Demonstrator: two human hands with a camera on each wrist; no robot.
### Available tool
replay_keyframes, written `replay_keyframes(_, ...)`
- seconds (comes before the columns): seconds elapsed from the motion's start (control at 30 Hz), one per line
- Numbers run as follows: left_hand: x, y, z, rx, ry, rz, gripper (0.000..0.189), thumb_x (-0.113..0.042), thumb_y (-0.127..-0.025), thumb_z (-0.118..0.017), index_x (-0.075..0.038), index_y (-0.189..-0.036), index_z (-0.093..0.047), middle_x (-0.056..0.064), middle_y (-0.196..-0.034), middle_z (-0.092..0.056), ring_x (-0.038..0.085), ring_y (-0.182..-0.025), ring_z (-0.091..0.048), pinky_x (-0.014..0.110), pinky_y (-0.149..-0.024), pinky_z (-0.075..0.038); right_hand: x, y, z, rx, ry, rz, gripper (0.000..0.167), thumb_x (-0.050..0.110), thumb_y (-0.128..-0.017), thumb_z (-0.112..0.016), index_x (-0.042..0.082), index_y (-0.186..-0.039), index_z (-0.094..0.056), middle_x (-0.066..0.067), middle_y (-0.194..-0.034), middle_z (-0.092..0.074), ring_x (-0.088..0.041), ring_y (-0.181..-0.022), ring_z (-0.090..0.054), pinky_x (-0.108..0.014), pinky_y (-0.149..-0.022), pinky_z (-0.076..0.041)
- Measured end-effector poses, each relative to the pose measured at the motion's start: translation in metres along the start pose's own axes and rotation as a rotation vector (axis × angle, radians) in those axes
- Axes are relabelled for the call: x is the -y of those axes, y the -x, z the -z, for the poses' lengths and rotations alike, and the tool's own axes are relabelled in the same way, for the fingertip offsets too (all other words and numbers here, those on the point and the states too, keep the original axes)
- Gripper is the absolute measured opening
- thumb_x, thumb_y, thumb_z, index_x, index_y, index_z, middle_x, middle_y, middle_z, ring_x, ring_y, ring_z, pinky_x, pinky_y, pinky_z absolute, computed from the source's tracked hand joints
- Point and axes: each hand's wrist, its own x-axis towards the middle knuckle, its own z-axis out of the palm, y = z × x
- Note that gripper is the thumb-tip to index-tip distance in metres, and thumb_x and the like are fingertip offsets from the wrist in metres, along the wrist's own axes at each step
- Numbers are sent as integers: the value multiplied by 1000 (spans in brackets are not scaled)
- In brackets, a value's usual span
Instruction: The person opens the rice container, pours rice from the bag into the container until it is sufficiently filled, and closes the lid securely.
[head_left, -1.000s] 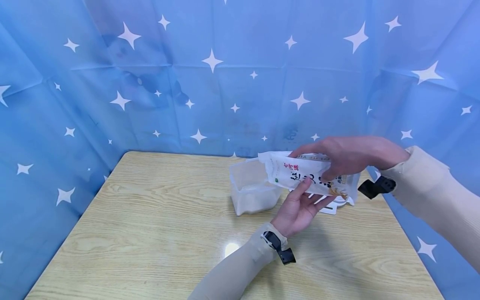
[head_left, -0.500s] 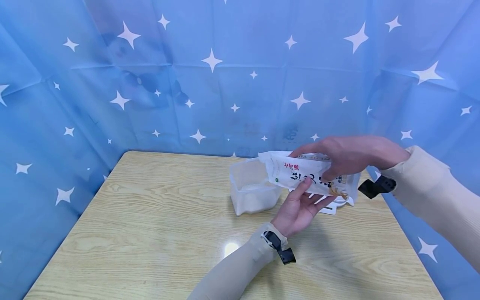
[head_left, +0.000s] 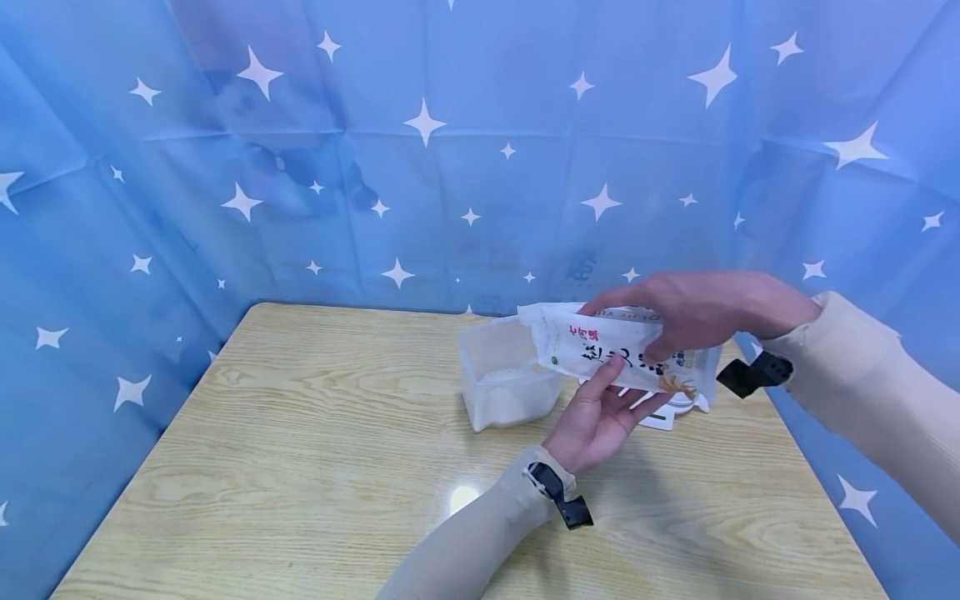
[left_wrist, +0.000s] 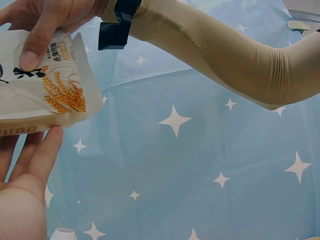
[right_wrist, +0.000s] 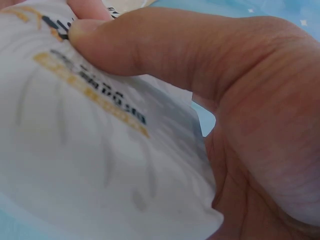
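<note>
A white printed rice bag (head_left: 564,343) with orange rice ears on it lies tilted in the air, its left end over a translucent plastic container (head_left: 510,403). Whitish grain-like contents (head_left: 501,375) show inside the container. From below, my left hand (head_left: 592,427) holds the bag, thumb on its front and fingers under its lower edge. My right hand (head_left: 693,310) grips it from above, thumb on the printed face; the right wrist view shows this thumb (right_wrist: 135,42) close up. The bag's mouth and any flow from it cannot be made out.
Behind the hands, a white plastic piece (head_left: 657,419) lies on the wooden table (head_left: 300,467), mostly hidden by the bag. A blue curtain (head_left: 480,167) with white stars hangs along the table's back and sides.
Both hands and the bag stay almost still. Inside the container, the whitish contents show more clearly than a second ago.
</note>
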Motion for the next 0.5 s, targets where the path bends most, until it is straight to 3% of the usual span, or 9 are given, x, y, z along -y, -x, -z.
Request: replay_keyframes(0.5, 0, 0, 0, -18, 11, -1, 46, -33, -104, -61, -29, -149, -50, 1, -154, -53, 21, -144, -48, 46, -122, -42, 0, -1, 1, 3, -4, 2, 81, 2, -83, -79, 28, -152, -46, -5, -133, -65, -15, -98, -63, -35, -82, -57)
